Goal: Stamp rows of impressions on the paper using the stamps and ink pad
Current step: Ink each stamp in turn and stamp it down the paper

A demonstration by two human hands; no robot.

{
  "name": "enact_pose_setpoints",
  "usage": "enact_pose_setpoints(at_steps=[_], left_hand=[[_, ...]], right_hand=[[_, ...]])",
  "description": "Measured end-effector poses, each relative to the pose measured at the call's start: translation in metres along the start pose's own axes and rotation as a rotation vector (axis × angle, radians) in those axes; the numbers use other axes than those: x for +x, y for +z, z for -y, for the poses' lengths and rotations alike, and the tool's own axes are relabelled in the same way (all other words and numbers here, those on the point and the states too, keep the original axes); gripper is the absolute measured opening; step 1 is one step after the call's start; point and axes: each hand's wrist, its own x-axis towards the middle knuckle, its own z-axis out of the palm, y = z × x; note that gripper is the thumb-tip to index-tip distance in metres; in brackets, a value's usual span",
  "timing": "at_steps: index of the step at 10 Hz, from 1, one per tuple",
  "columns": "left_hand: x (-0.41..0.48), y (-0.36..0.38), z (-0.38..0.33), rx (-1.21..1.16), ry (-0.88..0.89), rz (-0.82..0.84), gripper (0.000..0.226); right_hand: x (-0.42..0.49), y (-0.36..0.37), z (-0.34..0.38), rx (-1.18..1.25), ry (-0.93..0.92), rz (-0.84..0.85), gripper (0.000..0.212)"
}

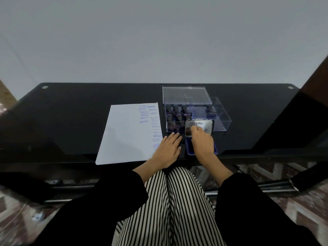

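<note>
paper (pixel 129 135) lies flat on the black worktop (pixel 71 112), left of the left hand (pixel 167 150); purple impressions run down its right edge, the side nearest that hand; left hand lies flat by that edge, fingers straight, holding nothing; clear box (pixel 224 118) with the stamps (pixel 175 109) standing in it sits just beyond both hands' fingertips; ink pad (pixel 188 149) lies open under the right hand (pixel 202 142), blue base below the palm, metal lid (pixel 205 124) raised; right fingers on the lid; cannot tell whether they grip or only touch
</note>
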Motion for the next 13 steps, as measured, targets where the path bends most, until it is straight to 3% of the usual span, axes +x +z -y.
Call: enact_pose_setpoints(at_steps=[11,12,13], left_hand=[[0.002,0.001,0.001,-0.004,-0.003,0.023,0.050],[0.002,0.001,0.001,0.002,-0.004,0.022,0.050],[0.001,0.001,0.000,0.006,-0.006,0.018,0.050]], right_hand=[[0.010,0.006,0.002,0.001,-0.013,-0.028,0.014],[0.007,0.009,0.001,0.014,-0.010,-0.127,0.009],[0.004,0.011,0.001,-0.016,-0.010,-0.210,0.023]])
